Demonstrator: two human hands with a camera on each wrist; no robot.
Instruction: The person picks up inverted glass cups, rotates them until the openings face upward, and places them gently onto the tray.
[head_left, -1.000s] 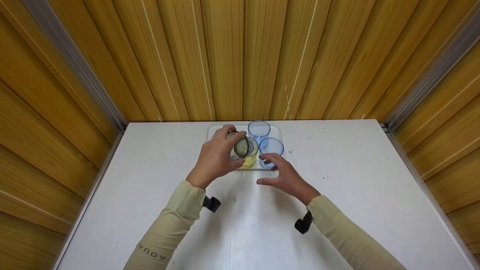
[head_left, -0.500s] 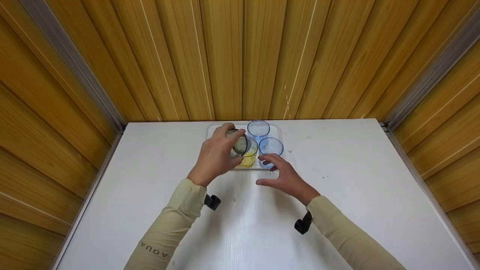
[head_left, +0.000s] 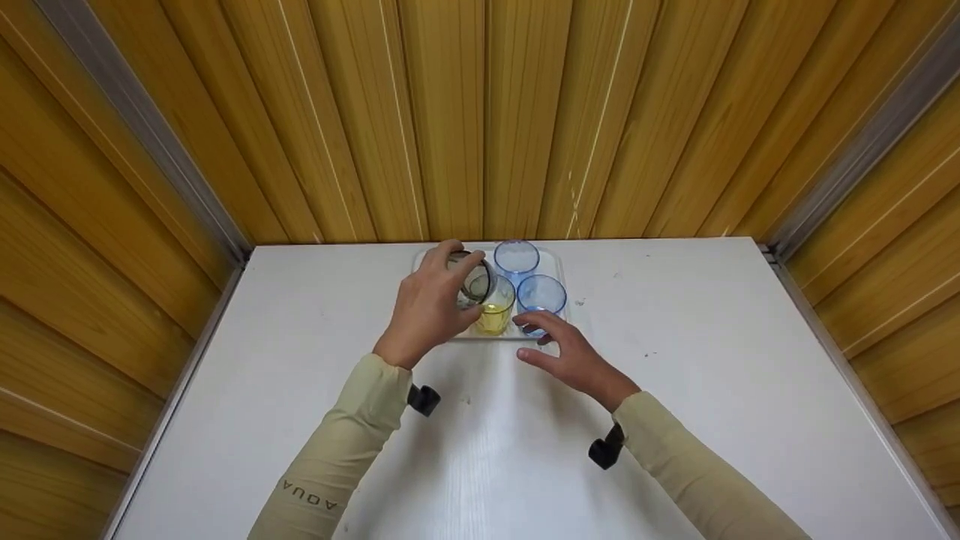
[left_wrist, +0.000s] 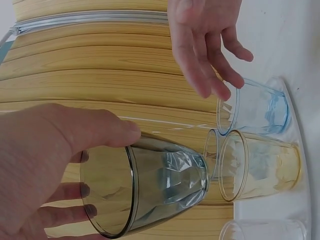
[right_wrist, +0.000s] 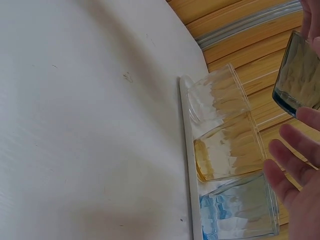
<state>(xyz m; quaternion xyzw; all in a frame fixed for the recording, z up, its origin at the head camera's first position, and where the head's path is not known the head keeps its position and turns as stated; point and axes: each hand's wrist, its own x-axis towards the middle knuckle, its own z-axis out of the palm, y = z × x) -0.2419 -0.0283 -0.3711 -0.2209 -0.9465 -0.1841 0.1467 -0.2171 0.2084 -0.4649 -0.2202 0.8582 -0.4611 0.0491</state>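
Note:
My left hand [head_left: 442, 296] grips a smoky grey glass [head_left: 474, 280], tilted on its side with its mouth toward a yellow glass [head_left: 496, 313]. The yellow glass stands on a clear tray [head_left: 421, 260] beside two blue glasses [head_left: 541, 294] [head_left: 517, 258]. In the left wrist view the grey glass [left_wrist: 150, 192] hangs just off the yellow glass [left_wrist: 260, 165] rim, and it looks empty. My right hand [head_left: 541, 339] hovers open in front of the near blue glass, its fingers spread. A clear glass [right_wrist: 220, 97] also stands on the tray [right_wrist: 186, 165].
The tray sits at the back middle of a white table [head_left: 697, 360], close to a wall of yellow wooden slats [head_left: 480, 120]. Slatted walls also close in the left and right sides.
My left hand has carried the grey glass slightly back and up over the tray. My right hand has edged a little toward the tray.

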